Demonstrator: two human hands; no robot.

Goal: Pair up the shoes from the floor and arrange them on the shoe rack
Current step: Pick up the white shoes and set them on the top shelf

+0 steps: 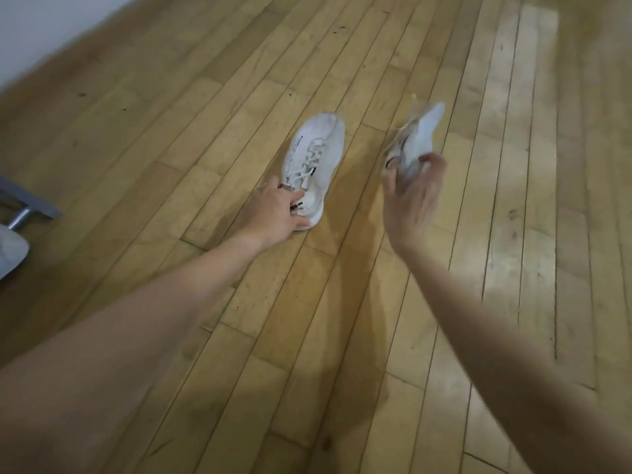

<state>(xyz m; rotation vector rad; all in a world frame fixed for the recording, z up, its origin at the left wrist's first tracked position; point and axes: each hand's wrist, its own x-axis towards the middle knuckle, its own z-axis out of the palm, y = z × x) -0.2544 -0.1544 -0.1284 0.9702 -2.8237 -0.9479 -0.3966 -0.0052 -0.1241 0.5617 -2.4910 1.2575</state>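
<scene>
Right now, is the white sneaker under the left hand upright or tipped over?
Upright: the white sneaker sits sole-down on the floor, laces facing up, the left hand at its heel.

1. The wooden floor (178, 138) under me is pale yellow-brown boards, running at a slant away from me, with small dark specks scattered across them
2. A bright glare lies on the boards at the right side
3. One white sneaker (316, 159) rests on the floor near the middle, toe pointing away from me, laces up — my left hand (277, 213) touches its heel end
4. At the left edge a grey metal frame (29, 203) stands on the floor, with a whitish rounded thing (10, 251) just beside it — too cut off to tell what it is
5. The floor meets a white wall (44, 25) at the far left
</scene>
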